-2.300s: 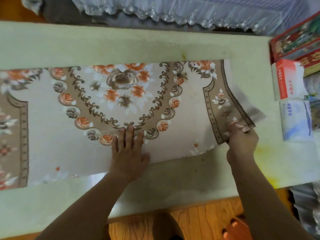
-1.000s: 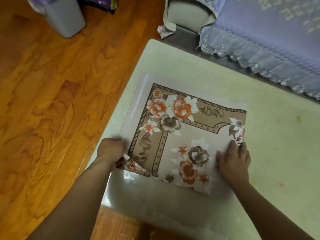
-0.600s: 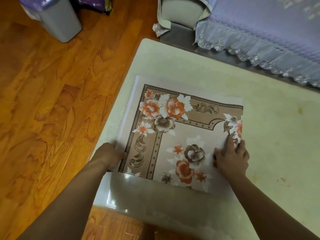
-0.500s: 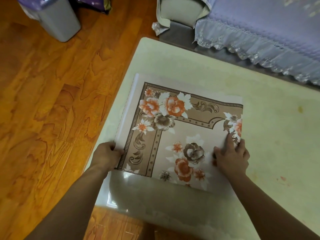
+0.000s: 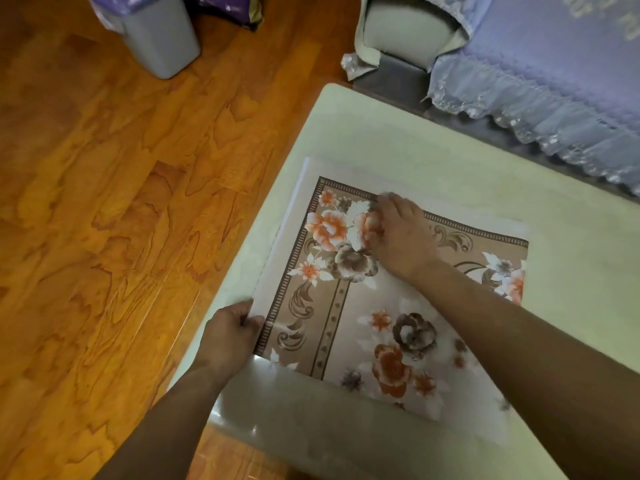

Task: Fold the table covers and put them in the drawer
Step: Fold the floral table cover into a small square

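Observation:
A folded table cover (image 5: 349, 327), beige with brown borders and orange and brown flowers, lies flat at the left end of the pale green table (image 5: 398, 133). My left hand (image 5: 232, 336) grips the cover's near left corner, thumb on top. My right hand (image 5: 398, 233) reaches across the cover and presses on its far part near the top border; its fingers are blurred. No drawer is in view.
The table's left edge runs beside the wooden floor (image 5: 104, 220). A grey bin (image 5: 156, 39) stands on the floor at the far left. A sofa with a lilac lace-edged cover (image 5: 536, 64) sits behind the table.
My right hand has left the cover's right edge and moved up and left across it to the far border. My left hand stays at the near left corner.

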Available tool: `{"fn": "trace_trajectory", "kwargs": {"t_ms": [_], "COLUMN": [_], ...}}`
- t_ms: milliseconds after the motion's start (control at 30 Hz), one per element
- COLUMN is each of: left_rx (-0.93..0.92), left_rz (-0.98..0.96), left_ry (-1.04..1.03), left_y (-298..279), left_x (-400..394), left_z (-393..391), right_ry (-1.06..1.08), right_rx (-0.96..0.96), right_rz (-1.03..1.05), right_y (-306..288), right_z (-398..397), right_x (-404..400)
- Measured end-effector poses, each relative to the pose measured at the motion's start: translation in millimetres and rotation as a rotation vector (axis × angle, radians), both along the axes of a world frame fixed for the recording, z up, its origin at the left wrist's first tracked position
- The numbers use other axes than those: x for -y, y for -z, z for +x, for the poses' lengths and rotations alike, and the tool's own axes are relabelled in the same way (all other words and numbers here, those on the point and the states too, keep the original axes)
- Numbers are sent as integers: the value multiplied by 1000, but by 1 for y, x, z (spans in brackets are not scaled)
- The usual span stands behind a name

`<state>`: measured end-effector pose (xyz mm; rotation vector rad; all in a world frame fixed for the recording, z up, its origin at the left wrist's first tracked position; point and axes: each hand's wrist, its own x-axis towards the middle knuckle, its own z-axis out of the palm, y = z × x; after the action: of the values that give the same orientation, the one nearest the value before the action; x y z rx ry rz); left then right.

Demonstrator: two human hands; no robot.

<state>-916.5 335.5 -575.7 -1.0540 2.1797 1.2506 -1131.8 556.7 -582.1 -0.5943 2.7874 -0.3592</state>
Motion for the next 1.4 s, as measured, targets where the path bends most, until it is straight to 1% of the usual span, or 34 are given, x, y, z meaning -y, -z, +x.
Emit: {"fn": "trace_trajectory", "kwargs": {"t_ms": [33, 133, 200, 267, 333, 433, 500, 600, 700, 767, 800, 833, 900, 967, 1000, 1033, 1133, 1200, 1233, 1267, 1333, 1400], "left_rx": [3, -31, -64, -54, -57, -85, -120, -122, -160, -200, -183, -167, -173, -161, -162, -158, -169, -167, -162, -160, -160, -169], "left_rz": [-1, 39, 70, 76, 89, 41, 54, 73, 202, 196, 191, 173, 77, 97, 128, 145, 114, 132, 140, 136, 115, 78], "left_ry": [13, 17, 12, 4, -9, 26, 16, -12, -53, -33, -28, -31, -7, -11, -32, -43, 10, -2, -12, -19, -40, -61], "left_y": [3, 10, 12, 9, 8, 5, 5, 5, -4, -2, -4, -4, -3, -4, -6, -8, -8, -8, -6, -4, -2, -3], "left_x": [1, 2, 1, 0, -1, -2, -6, -8, -7, -8, -9, -10, -9, -10, -10, -11, -8, -6, -6, -5, -5, -5], "left_z": [1, 5, 6, 4, 5, 7, 10, 11, 13, 18, 16, 15, 13, 13, 13, 12, 12, 12, 12, 13, 15, 16], "right_ry": [-37, -60, -81, -77, -48, -31, -29, -30, -140, -304, -373, -414, -482, -543, -532, -458, -72, 82, 109, 104, 58, 51], "right_rx": [-10, 38, -4, -29, -61, -88, -24, 49, 49, 25, -10, -50, -166, -258, -246, -183, 169, 440, 505, 516, 475, 439], "right_rz": [-3, 26, 58, 66, 25, -61, -116, -139, -120, -54, -24, -21, -46, -71, -94, -124, -228, -285, -272, -234, -120, -55], "right_y": [0, 9, 14, 18, 15, 12, 7, 0, -1, 3, 5, 7, 6, 5, 3, 2, -3, -6, -8, -10, -10, -8], "right_z": [-14, -59, -78, -85, -83, -84, -87, -95, -102, -106, -108, -110, -110, -109, -107, -106, -108, -114, -117, -120, -125, -126], "right_x": [15, 64, 94, 116, 129, 137, 137, 132, 129, 130, 130, 129, 126, 123, 123, 123, 119, 112, 109, 108, 109, 112]}}
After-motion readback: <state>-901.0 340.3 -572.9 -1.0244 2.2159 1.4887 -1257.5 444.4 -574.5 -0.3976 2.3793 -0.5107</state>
